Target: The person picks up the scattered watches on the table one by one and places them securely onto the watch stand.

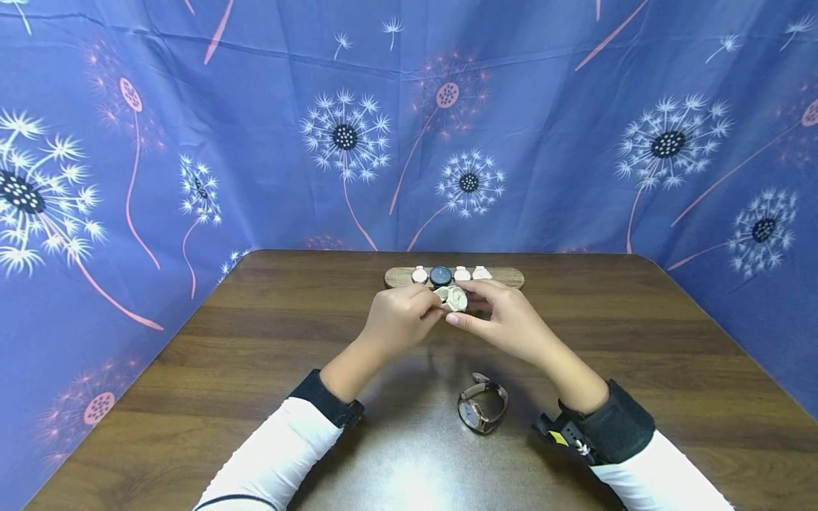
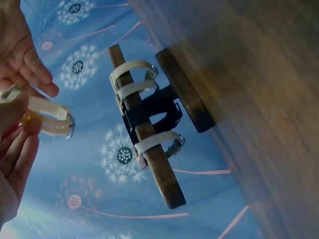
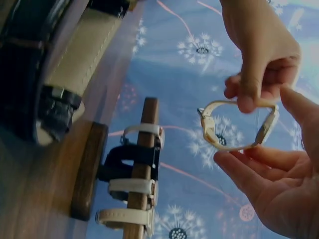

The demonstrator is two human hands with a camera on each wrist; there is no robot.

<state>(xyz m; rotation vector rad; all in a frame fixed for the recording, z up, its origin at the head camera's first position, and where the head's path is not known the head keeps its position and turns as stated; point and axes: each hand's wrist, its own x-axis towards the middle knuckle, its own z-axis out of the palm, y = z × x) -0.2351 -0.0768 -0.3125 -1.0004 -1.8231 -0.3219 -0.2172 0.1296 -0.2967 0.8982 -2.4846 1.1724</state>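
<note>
A cream wristwatch (image 1: 456, 299) is held up above the table between both hands, its buckled strap forming a loop. My left hand (image 1: 402, 316) pinches the strap between thumb and fingers, as the right wrist view shows from the side. My right hand (image 1: 508, 323) brackets the case end, thumb on one side and fingertips (image 3: 234, 167) along the other side of the loop. Behind the hands stands a wooden watch stand (image 1: 515, 277) bearing several watches, among them a black one (image 1: 440, 276) and pale-strapped ones. Its lower part is hidden by the hands in the head view.
A dark-strapped watch with a light lining and a round face (image 1: 470, 414) lies on the brown wooden table (image 1: 268, 326), nearer me than the stand, between my forearms. A blue cloth with dandelion prints (image 1: 255, 92) hangs behind and beside the table.
</note>
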